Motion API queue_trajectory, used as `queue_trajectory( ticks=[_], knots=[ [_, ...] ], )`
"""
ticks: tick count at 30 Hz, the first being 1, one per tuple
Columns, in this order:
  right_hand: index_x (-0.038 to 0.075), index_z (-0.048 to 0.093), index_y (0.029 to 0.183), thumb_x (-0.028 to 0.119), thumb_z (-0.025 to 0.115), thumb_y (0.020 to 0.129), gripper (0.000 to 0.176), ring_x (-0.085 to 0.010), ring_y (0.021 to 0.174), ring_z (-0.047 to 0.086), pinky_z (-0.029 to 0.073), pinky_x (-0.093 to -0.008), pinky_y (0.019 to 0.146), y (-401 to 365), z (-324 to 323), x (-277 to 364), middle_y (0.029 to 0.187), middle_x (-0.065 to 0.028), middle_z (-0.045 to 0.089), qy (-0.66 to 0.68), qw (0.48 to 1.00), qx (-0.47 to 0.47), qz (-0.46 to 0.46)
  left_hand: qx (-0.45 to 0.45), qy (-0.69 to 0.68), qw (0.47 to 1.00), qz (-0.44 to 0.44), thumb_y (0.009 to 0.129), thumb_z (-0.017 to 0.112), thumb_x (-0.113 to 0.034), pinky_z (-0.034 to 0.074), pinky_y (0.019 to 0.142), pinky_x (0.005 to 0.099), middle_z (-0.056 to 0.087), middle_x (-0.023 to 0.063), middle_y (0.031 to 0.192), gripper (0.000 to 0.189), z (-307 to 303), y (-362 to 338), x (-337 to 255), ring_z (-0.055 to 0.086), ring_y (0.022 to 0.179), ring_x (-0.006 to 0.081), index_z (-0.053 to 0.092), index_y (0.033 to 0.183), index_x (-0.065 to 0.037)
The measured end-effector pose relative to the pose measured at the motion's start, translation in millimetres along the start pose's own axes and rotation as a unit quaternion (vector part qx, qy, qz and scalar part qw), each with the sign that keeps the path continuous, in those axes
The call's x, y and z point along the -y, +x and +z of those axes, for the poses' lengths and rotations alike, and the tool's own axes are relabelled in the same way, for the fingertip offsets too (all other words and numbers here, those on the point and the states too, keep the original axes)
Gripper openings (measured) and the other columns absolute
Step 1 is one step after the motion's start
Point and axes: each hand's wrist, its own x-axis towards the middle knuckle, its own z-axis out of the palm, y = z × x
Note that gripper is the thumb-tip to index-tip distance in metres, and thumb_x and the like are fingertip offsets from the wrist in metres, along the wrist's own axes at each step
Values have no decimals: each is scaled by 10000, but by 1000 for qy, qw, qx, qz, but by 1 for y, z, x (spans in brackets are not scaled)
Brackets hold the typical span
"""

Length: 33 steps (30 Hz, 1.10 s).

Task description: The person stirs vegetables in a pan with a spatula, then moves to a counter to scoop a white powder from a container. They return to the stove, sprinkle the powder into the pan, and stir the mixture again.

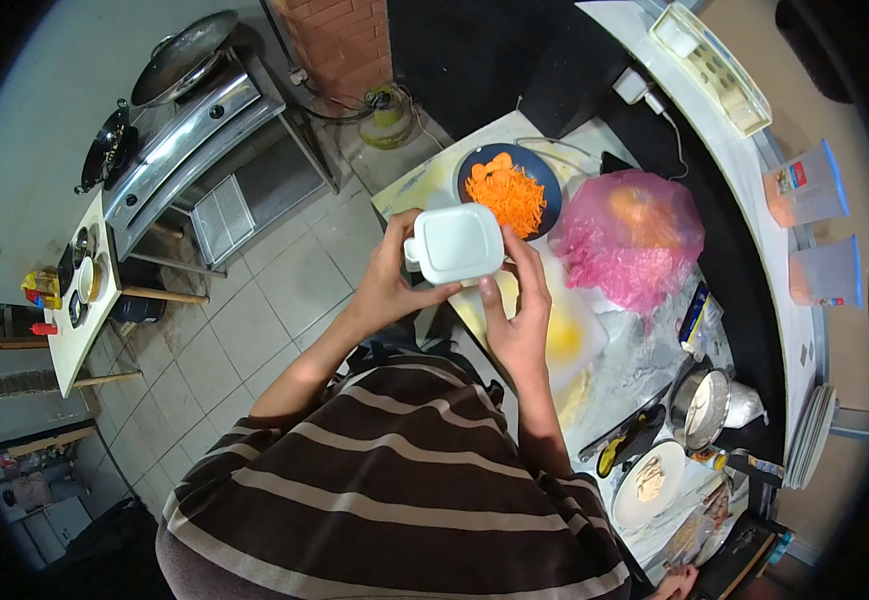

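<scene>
A white container with a rounded square top [458,243] is held up between my two hands. My left hand [391,277] grips its left side, with the thumb along the near edge. My right hand [521,305] has its fingers and thumb against the right side. Just beyond the container, a dark plate [551,186] holds shredded orange carrot [509,200] and some carrot slices. The contents of the container are hidden. Under and beside my right hand lies a pale cutting board [576,335] with a yellow patch.
A pink plastic bag [634,235] lies on the marble table [629,365]. Nearer are a yellow-and-black tool [632,440], a metal pot [702,410] and a white plate [669,490]. Another person's hand [676,580] shows at the bottom. A stove [179,135] stands across the floor.
</scene>
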Motion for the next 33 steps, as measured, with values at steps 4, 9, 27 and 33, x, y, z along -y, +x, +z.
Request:
queue_trajectory(
  ticks=[4,9,27,33],
  knots=[
    [-34,525,1407,108,677,942,510,-357,1243,579,427,-428,1085,3,0,-7,1355,-225,578,5,1000,-11,-1,-3,17,1000,-5,677,939,-189,472,1038,409,595,186,1268,888,2,-2,0,610,1214,305,415,1370,-2],
    [-40,552,1376,111,673,945,473,-364,1256,571,422,-426,1091,5,10,-9,1345,-233,580,-88,995,-5,-39,-9,39,999,-3,701,919,-150,481,1036,420,587,193,1288,872,5,-4,-1,612,1219,327,405,1388,2],
    [-15,691,1125,66,716,914,227,-207,779,587,477,-320,688,21,16,-23,916,-113,646,-72,993,-78,60,-27,77,997,-10,626,868,2,429,1090,448,486,180,1464,983,18,-11,8,489,1292,395,377,1476,-40],
    [-11,687,1021,61,731,921,131,-83,773,541,451,-249,691,33,-1,-41,870,-20,625,58,978,-28,196,12,90,996,-10,599,865,24,420,1090,447,474,177,1457,983,20,-5,5,470,1296,395,385,1455,-32]
  ],
)
